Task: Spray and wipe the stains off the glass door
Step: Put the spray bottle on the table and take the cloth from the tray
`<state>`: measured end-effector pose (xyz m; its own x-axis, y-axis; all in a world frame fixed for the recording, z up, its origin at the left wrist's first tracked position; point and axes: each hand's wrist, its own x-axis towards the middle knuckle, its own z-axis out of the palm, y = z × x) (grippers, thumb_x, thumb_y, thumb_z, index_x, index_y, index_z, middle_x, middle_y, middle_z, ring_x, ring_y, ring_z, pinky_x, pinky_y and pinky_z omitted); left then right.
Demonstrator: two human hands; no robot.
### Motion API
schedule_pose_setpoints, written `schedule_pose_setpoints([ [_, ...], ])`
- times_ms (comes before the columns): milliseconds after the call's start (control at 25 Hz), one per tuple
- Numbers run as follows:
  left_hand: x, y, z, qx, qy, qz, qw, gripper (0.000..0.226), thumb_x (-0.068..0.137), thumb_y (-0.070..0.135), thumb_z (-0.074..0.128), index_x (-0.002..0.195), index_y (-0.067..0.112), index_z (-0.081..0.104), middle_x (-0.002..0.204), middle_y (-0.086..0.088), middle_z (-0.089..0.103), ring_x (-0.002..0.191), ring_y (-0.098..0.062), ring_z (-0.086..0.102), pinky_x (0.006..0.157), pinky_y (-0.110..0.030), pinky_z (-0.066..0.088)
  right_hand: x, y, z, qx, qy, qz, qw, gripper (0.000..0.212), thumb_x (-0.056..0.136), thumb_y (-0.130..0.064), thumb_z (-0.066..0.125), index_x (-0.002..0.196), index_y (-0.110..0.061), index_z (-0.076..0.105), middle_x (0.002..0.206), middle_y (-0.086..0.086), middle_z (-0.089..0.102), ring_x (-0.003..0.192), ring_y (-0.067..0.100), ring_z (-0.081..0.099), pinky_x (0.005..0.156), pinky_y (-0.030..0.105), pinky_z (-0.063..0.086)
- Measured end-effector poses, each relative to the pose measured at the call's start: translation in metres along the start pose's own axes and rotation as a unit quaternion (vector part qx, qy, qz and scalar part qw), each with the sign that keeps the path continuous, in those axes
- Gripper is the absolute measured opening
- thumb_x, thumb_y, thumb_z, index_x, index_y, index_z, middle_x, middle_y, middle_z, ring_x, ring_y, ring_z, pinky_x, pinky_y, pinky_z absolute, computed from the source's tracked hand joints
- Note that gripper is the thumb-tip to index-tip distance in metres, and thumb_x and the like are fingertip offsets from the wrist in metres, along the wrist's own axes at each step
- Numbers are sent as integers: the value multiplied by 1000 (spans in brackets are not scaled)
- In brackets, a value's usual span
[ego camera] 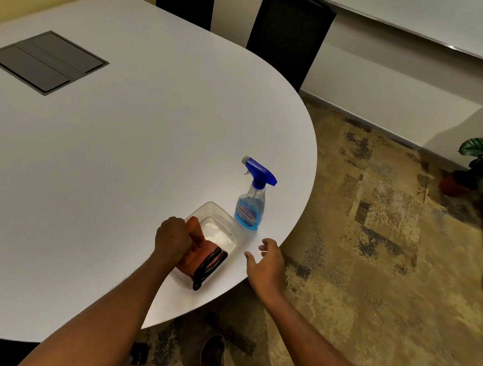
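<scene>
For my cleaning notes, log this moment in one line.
left hand: closed on orange cloth in clear plastic tub | right hand: open, empty | blue-capped spray bottle: upright, untouched

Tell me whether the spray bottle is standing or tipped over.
Standing. The spray bottle sits base-down on the white table with its blue trigger head on top, beside the clear container.

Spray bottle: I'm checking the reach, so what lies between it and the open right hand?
Only bare white table separates the right hand from the spray bottle, seen in the head view.
</scene>
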<state>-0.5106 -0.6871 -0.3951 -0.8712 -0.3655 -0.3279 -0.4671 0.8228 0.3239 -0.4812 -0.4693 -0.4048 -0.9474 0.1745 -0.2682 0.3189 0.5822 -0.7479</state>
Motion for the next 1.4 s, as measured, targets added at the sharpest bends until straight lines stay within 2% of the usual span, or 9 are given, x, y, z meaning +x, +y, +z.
schedule_pose_setpoints([
  [120,-1,4,-13,-58,1,-9,998,21,74,7,68,66,9,49,77,-11,59,64,-22,50,61,-30,41,-2,-5,0,-7,-22,-28,999,43,84,-28,71,121,-23,49,105,-12,53,101,9,56,80,22,51],
  [400,-19,28,-85,-61,-29,37,997,20,75,16,76,90,4,68,82,-5,58,78,-21,57,64,-28,45,-2,-36,-5,-16,-61,-77,995,39,86,-29,69,120,-24,51,103,-11,55,97,6,55,85,23,50],
  [560,-50,40,-137,-130,-54,92,986,19,66,17,84,75,10,69,74,-3,65,65,-16,60,52,-22,45,-8,-58,-26,57,-65,-95,992,18,95,-32,55,110,-22,54,99,-9,56,96,9,59,72,11,45],
  [680,-74,58,-168,-197,-86,154,964,19,62,14,87,68,11,69,62,-3,65,55,-15,59,52,-25,48,-16,-74,-50,184,-133,-77,971,34,98,-46,39,117,-23,54,114,-1,60,110,18,59,88,27,52],
  [800,-95,83,-183,-259,-156,220,927,25,55,13,90,65,14,67,60,-4,63,55,-15,57,51,-25,45,-29,-79,-80,293,-225,-78,926,59,82,-74,26,125,-45,52,130,-11,58,120,8,55,99,31,48],
  [880,-105,101,-184,-308,-212,255,892,26,52,14,89,64,17,66,64,-7,63,62,-16,58,57,-27,45,-41,-77,-103,309,-245,-59,917,64,60,-92,30,107,-61,61,110,-26,67,105,-2,64,85,21,54],
  [960,-110,121,-178,-349,-255,273,859,26,53,13,87,65,17,65,63,-5,61,63,-16,57,58,-25,44,-50,-65,-125,316,-241,-44,917,73,46,-97,38,98,-55,68,96,-25,72,95,-2,68,76,18,56],
  [1200,-131,196,-127,-394,-306,261,826,26,66,2,83,66,12,58,60,-3,57,62,-16,55,52,-21,46,-86,-1,-179,382,-183,-56,904,77,57,-64,79,121,-33,50,124,-12,61,115,6,60,90,23,51],
  [1400,-193,259,-75,-392,-377,266,796,27,64,12,84,74,14,59,69,-3,59,64,-14,58,47,-21,48,-136,66,-227,447,-62,-50,891,62,68,-31,86,122,-26,54,121,-7,67,118,14,60,90,26,52],
])
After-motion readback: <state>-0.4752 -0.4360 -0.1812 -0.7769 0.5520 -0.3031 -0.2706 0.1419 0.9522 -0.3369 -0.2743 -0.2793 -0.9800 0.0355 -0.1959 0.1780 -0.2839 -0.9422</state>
